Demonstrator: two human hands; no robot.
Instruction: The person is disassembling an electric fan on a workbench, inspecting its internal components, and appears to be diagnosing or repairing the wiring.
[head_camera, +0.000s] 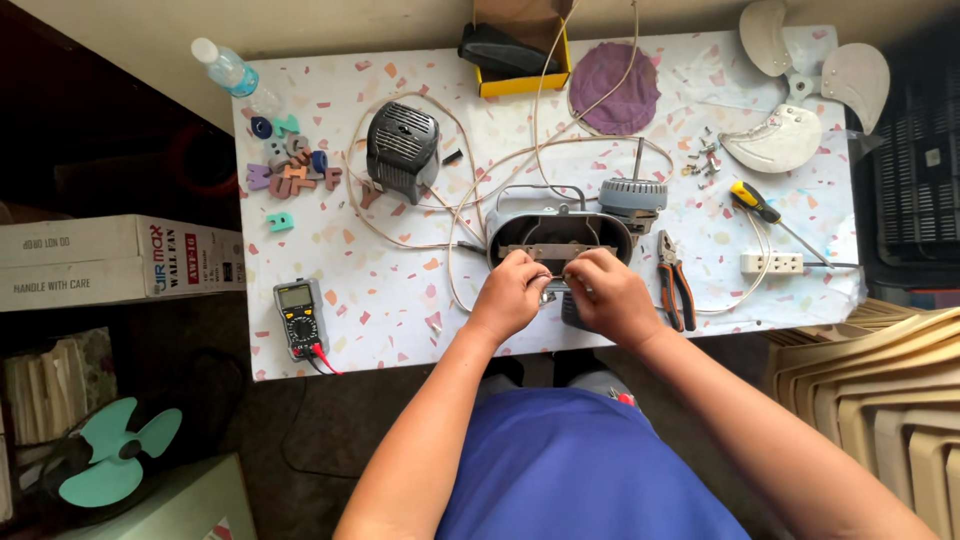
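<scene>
Fingers (540, 275) of both hands pinch a small metal part (too small to identify) against the open grey fan housing (560, 235) at the tabletop's (400, 320) near edge, a rigid shell likely best gripped by its rim.

Illumination is bright, even daylight across the white speckled tabletop (400, 310); shadows beneath objects are soft and short. The floor at left is dim. Focus is sharp at centre; straight edges bow slightly toward the frame borders.
</scene>
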